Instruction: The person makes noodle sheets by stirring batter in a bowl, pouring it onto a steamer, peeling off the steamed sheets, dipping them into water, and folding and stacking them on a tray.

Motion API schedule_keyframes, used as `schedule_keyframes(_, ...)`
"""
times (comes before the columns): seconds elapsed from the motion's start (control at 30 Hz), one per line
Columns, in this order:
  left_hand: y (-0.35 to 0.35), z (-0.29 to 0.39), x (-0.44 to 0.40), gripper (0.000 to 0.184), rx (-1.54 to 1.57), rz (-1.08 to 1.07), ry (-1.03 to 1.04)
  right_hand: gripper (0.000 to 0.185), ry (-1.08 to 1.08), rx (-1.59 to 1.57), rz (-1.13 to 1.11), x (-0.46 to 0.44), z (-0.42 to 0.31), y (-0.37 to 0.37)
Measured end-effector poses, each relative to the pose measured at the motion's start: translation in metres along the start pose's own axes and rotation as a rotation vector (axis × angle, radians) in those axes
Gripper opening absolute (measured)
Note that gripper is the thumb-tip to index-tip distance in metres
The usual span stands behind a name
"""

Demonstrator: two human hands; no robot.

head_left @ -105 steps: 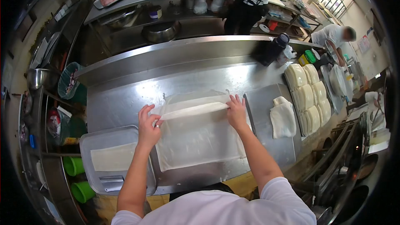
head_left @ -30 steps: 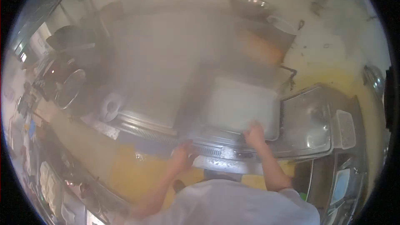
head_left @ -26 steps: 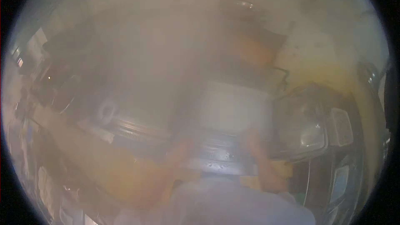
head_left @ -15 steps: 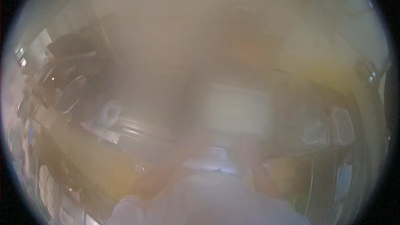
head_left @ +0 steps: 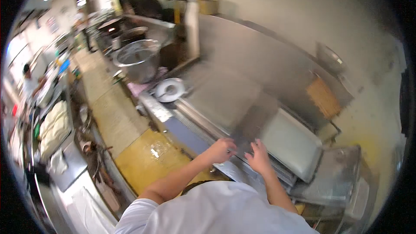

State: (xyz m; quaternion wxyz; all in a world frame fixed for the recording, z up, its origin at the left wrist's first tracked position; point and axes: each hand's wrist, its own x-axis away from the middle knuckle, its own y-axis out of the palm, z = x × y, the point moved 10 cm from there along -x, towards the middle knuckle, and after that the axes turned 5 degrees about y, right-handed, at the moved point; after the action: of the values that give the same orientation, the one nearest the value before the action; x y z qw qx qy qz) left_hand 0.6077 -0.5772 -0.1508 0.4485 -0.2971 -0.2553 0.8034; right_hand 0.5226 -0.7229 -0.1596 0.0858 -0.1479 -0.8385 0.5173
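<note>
My left hand [head_left: 221,151] hovers over the front edge of a steel counter, its fingers loosely bent and apart with nothing visible in them. Beside it, my right hand [head_left: 258,158] has its thumb and fingers spread, also with nothing visible in it. Just right of my right hand is a large pale shallow tray [head_left: 290,141], set at an angle on the counter. Left of the tray lies a flat grey steel surface [head_left: 221,99]. Both hands are slightly blurred, and no contact with the tray shows.
A white ring-shaped object [head_left: 170,90] sits on the counter's left end, near a large clear-walled bowl [head_left: 138,63]. Yellow flooring [head_left: 151,160] runs leftward. A bench with white dough-like pieces [head_left: 55,125] stands opposite. People [head_left: 82,24] are farther back. A clear-looking container [head_left: 323,177] sits right.
Thick haze over the whole view has mostly cleared. The view has turned, so more of the aisle at left shows. Both hands, blurred before, now show their fingers.
</note>
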Motion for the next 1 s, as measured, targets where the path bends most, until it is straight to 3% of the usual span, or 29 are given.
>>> schedule_keyframes(0.27,-0.082,-0.05,0.15,0.029,-0.058,0.367,-0.328,0.063,-0.374,-0.058,-0.285,-0.014,-0.158,0.066)
schedule_keyframes(0.57,-0.125,-0.03,0.316,0.029,-0.111,0.657,-0.707,0.063,-0.718,-0.094,-0.549,0.024,-0.286,0.133)
schedule_keyframes(1.0,-0.111,0.006,0.384,0.031,-0.177,0.797,-0.915,0.063,-0.984,-0.139,-0.688,0.071,-0.339,0.16)
